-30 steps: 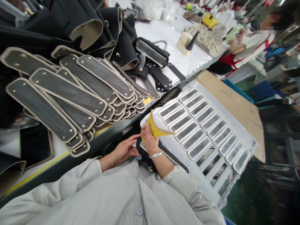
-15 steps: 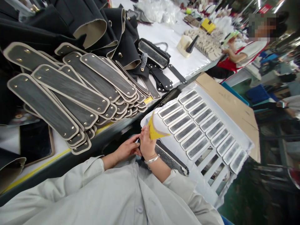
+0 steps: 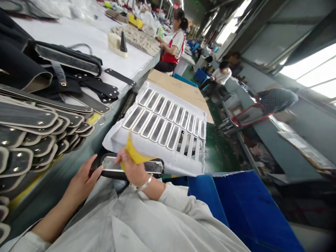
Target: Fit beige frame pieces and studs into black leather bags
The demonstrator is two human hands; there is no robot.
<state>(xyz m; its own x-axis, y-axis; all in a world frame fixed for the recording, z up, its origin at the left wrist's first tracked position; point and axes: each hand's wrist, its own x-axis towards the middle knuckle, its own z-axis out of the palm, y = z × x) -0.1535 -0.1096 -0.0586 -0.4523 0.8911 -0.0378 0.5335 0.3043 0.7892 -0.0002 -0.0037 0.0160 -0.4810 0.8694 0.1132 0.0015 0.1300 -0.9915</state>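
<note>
A long black bag [image 3: 159,168] with a pale-edged grey strip along its face lies across my lap. My left hand [image 3: 82,180] is at its left end, thumb on the near edge and fingers behind. In my right hand [image 3: 134,172] is a curved yellow sheet [image 3: 136,154] with pointed corners, gripped over the middle of the strip. That hand hides part of the bag. Just beyond, rows of grey panels with white borders [image 3: 150,125] lie on a white-covered board [image 3: 115,138].
Stacked grey straps with studs [image 3: 39,148] lie on the table at the left. Behind them are another black bag [image 3: 70,57] and a cream block with a black cone [image 3: 117,45]. A cardboard sheet [image 3: 175,85] and a blue bin [image 3: 244,206] stand nearby. Co-workers sit farther off.
The view has swung to the right, bringing the blue bin into sight. The bag's grey strip now faces up more fully, and my left hand has moved apart from my right to the bag's end.
</note>
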